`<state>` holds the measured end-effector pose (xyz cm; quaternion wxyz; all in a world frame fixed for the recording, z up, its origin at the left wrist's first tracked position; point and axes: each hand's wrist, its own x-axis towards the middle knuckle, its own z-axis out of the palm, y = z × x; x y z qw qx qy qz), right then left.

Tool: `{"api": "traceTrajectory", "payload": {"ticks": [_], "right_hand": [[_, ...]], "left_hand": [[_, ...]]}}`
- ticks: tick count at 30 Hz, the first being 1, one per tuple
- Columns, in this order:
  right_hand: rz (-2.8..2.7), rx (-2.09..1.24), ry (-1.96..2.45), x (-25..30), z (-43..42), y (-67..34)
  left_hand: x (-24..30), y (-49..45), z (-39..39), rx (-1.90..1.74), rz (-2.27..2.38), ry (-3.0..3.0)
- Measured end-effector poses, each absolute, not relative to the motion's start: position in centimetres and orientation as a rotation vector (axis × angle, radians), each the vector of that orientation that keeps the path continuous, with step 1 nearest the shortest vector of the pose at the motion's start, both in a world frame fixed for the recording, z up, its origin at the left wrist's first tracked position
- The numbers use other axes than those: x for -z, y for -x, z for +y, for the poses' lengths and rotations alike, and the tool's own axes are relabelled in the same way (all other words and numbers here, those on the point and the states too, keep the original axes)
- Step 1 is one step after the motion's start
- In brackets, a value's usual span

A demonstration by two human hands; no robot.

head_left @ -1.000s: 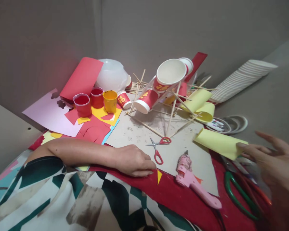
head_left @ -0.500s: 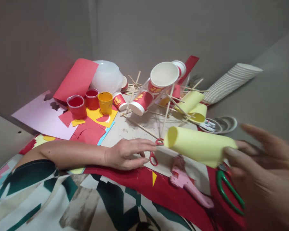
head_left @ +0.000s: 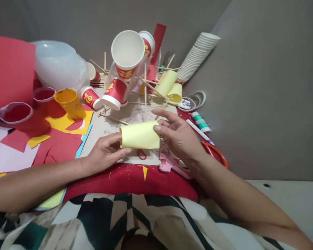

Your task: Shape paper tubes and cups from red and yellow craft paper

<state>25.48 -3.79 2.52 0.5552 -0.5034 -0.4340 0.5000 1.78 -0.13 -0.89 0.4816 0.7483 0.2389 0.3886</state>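
Note:
A pale yellow paper tube [head_left: 139, 135] lies level between my two hands, above the grey board [head_left: 94, 133]. My left hand [head_left: 105, 151] grips its left end, with fingers reaching into the opening and the thumb below. At the right end, my right hand [head_left: 178, 135] pinches the paper between thumb and fingers, the index finger stretched out above. Under the tube shows the handle of red scissors [head_left: 142, 154]. Beneath my right hand lies a pink glue gun [head_left: 169, 163], partly hidden by the wrist.
Wooden sticks [head_left: 145, 86] cross behind the tube, near printed paper cups [head_left: 127, 48] and more yellow paper tubes [head_left: 167, 81]. Red paper scraps [head_left: 59, 147] and an orange-yellow paper cup [head_left: 70, 104] sit left. A stack of white cups [head_left: 198, 53] leans at the back right.
My right hand has brought the yellow tube leftward to the middle. My left hand, empty before, now holds its left end. The view has shifted to the right.

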Motion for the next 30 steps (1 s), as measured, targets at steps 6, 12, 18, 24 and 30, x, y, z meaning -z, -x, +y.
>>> {"api": "traceTrajectory", "payload": {"ticks": [6, 12, 18, 24, 30], "right_hand": [[-1.132, -1.007, 1.184, -2.5, -4.2, -26.7], [-1.172, -0.796, 1.243, -2.0, -5.7, -28.6], [-1.384, -0.928, 1.287, -2.4, -6.7, -27.6], [-1.568, -0.896, 1.192, -2.4, -6.2, -26.8], [-1.285, -1.215, 1.302, -2.5, -6.2, -26.6]], "left_hand": [[-0.2, -1.9, -0.1, -0.782, 0.708, -1.588], [-0.4, -2.1, 0.6, -0.664, 0.8, -1.23], [-0.5, -2.2, 0.7, -0.574, 0.77, -1.018], [-0.8, -2.1, 0.9, -0.521, 0.757, -0.939], [-1.2, -2.1, 0.6, -0.462, 0.714, -1.052]]}}
